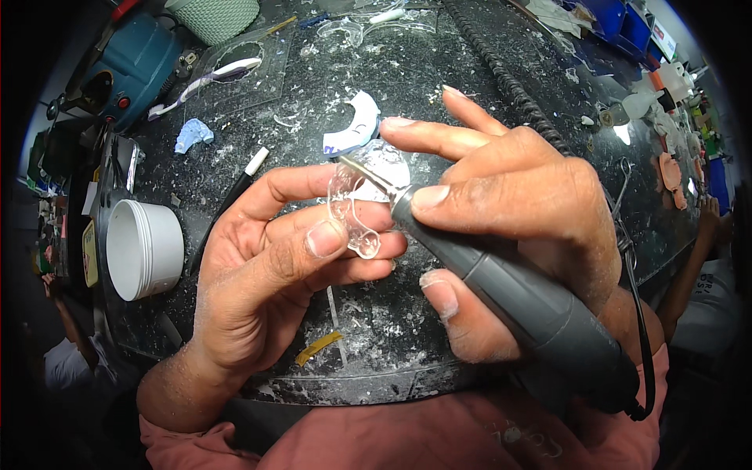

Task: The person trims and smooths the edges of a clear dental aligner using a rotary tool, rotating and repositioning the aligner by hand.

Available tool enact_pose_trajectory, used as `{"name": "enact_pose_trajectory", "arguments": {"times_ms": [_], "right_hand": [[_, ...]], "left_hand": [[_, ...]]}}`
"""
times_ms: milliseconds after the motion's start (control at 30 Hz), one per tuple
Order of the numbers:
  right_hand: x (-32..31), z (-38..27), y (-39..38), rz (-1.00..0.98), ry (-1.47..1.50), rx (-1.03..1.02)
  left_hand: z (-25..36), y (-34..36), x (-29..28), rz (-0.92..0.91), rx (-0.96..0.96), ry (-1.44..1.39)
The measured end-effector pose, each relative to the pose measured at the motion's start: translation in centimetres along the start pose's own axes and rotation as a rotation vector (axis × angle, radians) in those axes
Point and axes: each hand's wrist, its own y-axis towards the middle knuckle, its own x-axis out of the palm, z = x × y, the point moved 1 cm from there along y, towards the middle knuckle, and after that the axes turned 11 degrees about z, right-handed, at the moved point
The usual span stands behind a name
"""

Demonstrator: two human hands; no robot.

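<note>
My left hand (258,266) is closed on a clear plastic dental tray (363,241), pinched between thumb and fingers. My right hand (533,188) grips a dark grey rotary handpiece (517,291), its thumb below the body and a finger lying along the front. The thin metal bit (366,174) of the handpiece crosses over the upper part of the clear tray; whether it touches the plastic, I cannot tell. Just beyond the tray, a curved white and blue dental model (360,117) lies on the bench, partly covered by my right fingers and the tray.
White dust and scraps cover the black bench (439,78). Left stand a white tub (145,251), a black marker (235,196), a blue fragment (193,135), a toothbrush (205,82) and a teal machine (133,66). A coiled black cord (501,70) runs at right. Other people's arms show at both sides.
</note>
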Motion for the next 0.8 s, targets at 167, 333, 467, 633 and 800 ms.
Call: {"name": "enact_pose_trajectory", "arguments": {"times_ms": [167,333,467,633,800], "right_hand": [[-0.2,-0.3,0.4,-0.226,0.005,-0.050],[-0.2,0.1,0.1,-0.120,0.041,-0.109],[0.1,0.4,0.2,-0.135,0.050,-0.100],[-0.2,0.1,0.3,-0.157,0.093,-0.084],[-0.3,0.0,0.3,-0.127,0.071,-0.072]], "left_hand": [[-0.1,-0.1,0.0,-0.006,0.009,0.009],[-0.1,0.0,-0.3,-0.036,-0.002,0.024],[0.0,0.0,-0.7,-0.015,-0.002,0.026],[0.0,-0.2,-0.6,0.012,0.029,0.027],[-0.2,0.1,-0.8,-0.008,0.153,0.079]]}}
